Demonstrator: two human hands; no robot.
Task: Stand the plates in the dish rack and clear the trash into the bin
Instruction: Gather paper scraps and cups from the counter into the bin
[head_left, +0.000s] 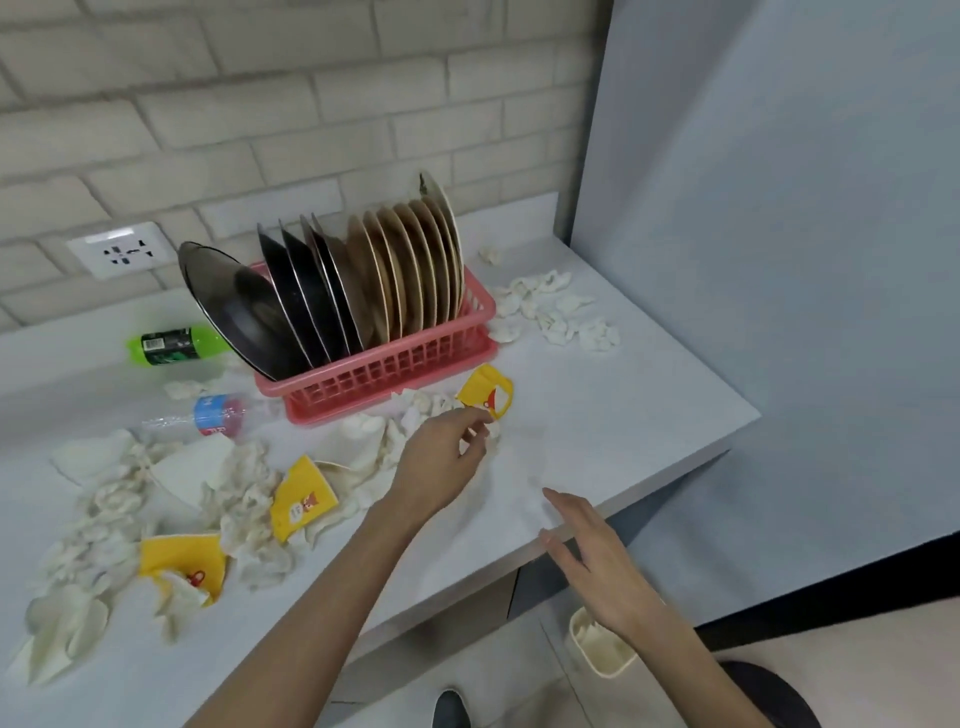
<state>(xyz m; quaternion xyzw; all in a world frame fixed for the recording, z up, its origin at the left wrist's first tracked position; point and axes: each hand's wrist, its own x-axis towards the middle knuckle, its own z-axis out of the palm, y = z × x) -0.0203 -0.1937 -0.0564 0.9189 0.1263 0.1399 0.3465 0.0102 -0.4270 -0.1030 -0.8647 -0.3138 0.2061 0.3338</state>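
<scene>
While your left hand (441, 457) was stretched out over the counter (623, 405), its fingertips (475, 415) were drawn narrow and pinched a white paper scrap (493, 432). Just beyond those fingers lay a crushed yellow cup (485, 392); contact with it could not be determined. Further beyond them stood the pink dish rack (395, 371), with the plates (363, 280) upright in a row, dark ones to the left and tan ones to the right.

Your right hand (592, 561) held nothing. Its fingers (566, 501) were straight and loosely spread above the counter's near edge. Below and behind them, on the floor, stood the cream bin (575, 636), which contained white paper.

To the left of your left fingers, crumpled paper (244, 499) and two more yellow cups (301, 499) were strewn. Well beyond these lay a clear bottle (208, 415) and a green bottle (171, 345).
</scene>
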